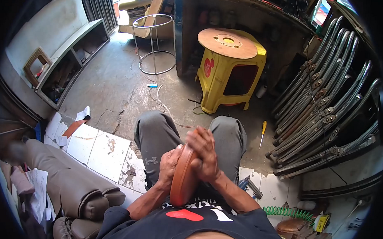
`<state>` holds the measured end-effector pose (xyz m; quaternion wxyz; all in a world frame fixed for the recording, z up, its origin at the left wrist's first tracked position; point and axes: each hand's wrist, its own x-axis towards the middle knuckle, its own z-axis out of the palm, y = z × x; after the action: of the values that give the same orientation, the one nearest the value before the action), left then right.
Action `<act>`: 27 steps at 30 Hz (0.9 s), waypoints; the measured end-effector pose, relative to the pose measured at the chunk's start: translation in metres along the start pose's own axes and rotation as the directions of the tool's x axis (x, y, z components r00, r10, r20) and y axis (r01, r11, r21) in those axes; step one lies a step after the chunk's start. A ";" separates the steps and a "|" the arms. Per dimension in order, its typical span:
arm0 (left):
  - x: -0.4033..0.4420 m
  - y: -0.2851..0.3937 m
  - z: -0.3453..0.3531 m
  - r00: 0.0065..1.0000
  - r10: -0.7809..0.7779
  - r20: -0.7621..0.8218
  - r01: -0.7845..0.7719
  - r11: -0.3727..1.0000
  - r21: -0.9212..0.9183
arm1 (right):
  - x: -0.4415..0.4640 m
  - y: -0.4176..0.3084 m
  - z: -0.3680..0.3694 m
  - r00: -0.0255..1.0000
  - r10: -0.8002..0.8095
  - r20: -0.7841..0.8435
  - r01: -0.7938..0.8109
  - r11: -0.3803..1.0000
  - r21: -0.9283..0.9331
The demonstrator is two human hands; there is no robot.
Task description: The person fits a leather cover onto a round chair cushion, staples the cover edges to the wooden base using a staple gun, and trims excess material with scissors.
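Observation:
A round, brown leather-covered seat cushion (181, 179) stands on edge in my lap, its stitched rim facing up and its lower edge against my shirt. My left hand (171, 160) grips the rim from the left, fingers closed on it. On the other side, my right hand (204, 155) holds the cushion's upper part, with the thumb against its right face and the fingers over the top edge. Those right fingers are slightly blurred. Most of the cushion's right face is hidden by the right hand and forearm.
Ahead are a yellow plastic stool (209, 85) bearing a round wooden disc (212, 39) and a metal ring frame (155, 72). Chrome chair frames (326, 102) lean at right, near a screwdriver (263, 129). A blue staple gun (244, 183), green coiled hose (287, 211) and rolled brown upholstery (71, 182) lie close by.

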<state>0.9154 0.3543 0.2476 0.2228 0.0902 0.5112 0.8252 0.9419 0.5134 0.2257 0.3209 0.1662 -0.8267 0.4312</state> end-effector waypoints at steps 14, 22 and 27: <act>0.000 -0.017 0.027 0.996 -0.086 0.025 0.087 0.995 -0.048 | -0.106 -0.032 -0.014 0.663 0.709 0.240 -0.667 0.414 0.619; 0.005 -0.043 0.117 0.697 0.508 0.506 -0.660 0.179 0.730 | -0.164 0.037 -0.068 0.823 0.567 -0.023 -0.566 0.823 0.054; -0.004 -0.119 0.082 0.582 0.477 0.658 -0.723 -0.066 0.688 | -0.224 0.051 -0.188 0.512 0.859 -0.014 -0.612 0.353 -0.708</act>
<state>0.9829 0.4631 0.1803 -0.2146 0.5046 0.7593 0.3504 1.1523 0.6960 0.1234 -0.0364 -0.2744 -0.9431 0.1844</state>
